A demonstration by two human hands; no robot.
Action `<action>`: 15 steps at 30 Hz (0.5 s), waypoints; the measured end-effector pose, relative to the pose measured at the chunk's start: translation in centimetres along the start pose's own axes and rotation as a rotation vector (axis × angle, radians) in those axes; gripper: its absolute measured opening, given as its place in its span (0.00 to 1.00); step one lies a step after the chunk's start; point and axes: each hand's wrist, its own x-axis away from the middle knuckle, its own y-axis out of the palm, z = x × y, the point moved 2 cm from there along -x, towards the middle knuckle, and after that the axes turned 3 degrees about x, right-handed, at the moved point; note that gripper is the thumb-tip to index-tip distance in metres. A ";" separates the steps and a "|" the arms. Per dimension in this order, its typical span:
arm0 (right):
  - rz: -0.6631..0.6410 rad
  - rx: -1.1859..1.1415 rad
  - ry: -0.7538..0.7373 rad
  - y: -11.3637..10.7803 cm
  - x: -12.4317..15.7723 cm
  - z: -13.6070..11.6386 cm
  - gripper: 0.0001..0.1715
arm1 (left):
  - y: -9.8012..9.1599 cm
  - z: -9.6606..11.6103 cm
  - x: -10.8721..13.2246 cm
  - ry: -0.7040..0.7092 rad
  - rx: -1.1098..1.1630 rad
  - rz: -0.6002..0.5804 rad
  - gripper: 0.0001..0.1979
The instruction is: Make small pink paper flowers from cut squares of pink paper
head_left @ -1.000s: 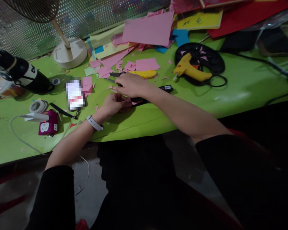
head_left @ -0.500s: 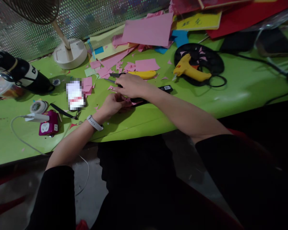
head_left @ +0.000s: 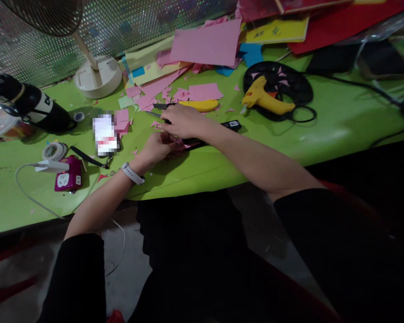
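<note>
My left hand (head_left: 156,147), a pale band on its wrist, is closed in a pinch low over the green table. Pink paper (head_left: 179,144) shows at its fingertips. Just above and to the right, my right hand (head_left: 179,120) is closed around a slim tool with a pointed metal blade (head_left: 153,115), which sticks out to the left; its dark handle is mostly hidden by the fingers. Behind that hand lies a yellow utility knife (head_left: 200,105) with its blade out. A long black object with a white label (head_left: 234,125) lies partly under my right forearm.
Pink paper sheets (head_left: 207,42) and scraps cover the back of the green table (head_left: 202,168). On the right, a yellow glue gun (head_left: 267,99) rests on a black tray (head_left: 305,87). A phone (head_left: 106,133), a purple plug adapter (head_left: 69,175), a bottle (head_left: 42,105) and a fan (head_left: 99,78) stand left.
Both hands stay in nearly the same place and grip. The whole view has shifted very slightly; nothing else visibly differs.
</note>
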 end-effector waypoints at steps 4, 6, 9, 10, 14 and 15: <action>0.001 0.006 -0.008 0.0 0.0 0.0 0.26 | -0.1 0.0 0.0 0.004 -0.012 0.003 0.05; -0.006 0.003 -0.012 0.1 0.0 0.1 0.28 | -0.1 0.0 0.0 -0.004 -0.010 0.003 0.06; -0.003 0.004 -0.015 0.1 -0.1 0.1 0.29 | 0.0 0.1 0.0 -0.014 -0.002 -0.002 0.07; -0.001 0.006 -0.015 0.1 -0.1 0.1 0.29 | 0.0 0.1 0.1 -0.013 0.000 -0.005 0.07; -0.008 0.000 -0.013 0.1 0.0 0.1 0.28 | 0.1 0.2 0.1 -0.005 -0.002 -0.004 0.08; -0.011 -0.002 -0.011 0.0 0.0 0.0 0.28 | 0.1 0.2 0.2 -0.006 -0.003 -0.003 0.07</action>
